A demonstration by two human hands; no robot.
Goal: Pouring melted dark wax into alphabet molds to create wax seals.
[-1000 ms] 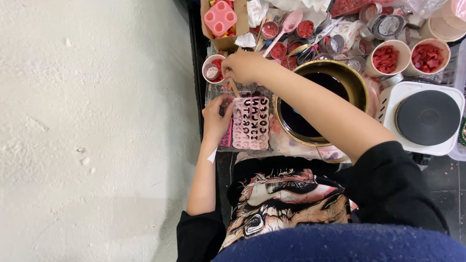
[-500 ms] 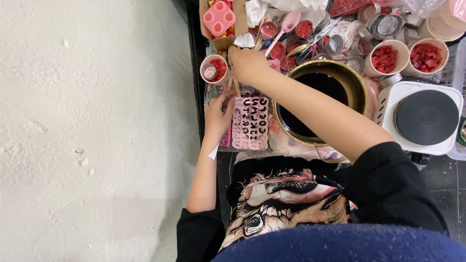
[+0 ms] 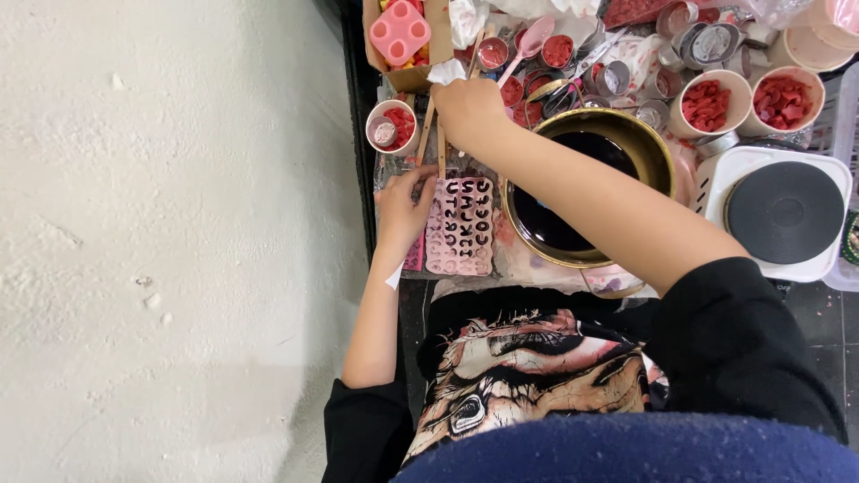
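A: Where do the two hands lie, and what does each hold?

B: The right hand (image 3: 467, 109), at 12 o'clock of the pink letter mould (image 3: 460, 224), is closed around a pair of wooden sticks (image 3: 432, 134) and a scrap of white paper (image 3: 445, 72). The left hand (image 3: 404, 204) lies at 9 o'clock of the mould, fingers loosely curled against its edge; whether they actually pinch it cannot be told.

A: What surrounds the mould?

B: A brass pot of dark liquid (image 3: 586, 183) sits just beside it at 3 o'clock; a small cup of red pieces (image 3: 392, 125) stands at 11 o'clock.

A: What might go wrong?

B: Probably a drip from the sticks landing outside the cavities, or the right forearm, crossing above the pot, brushing its rim and slopping the liquid.
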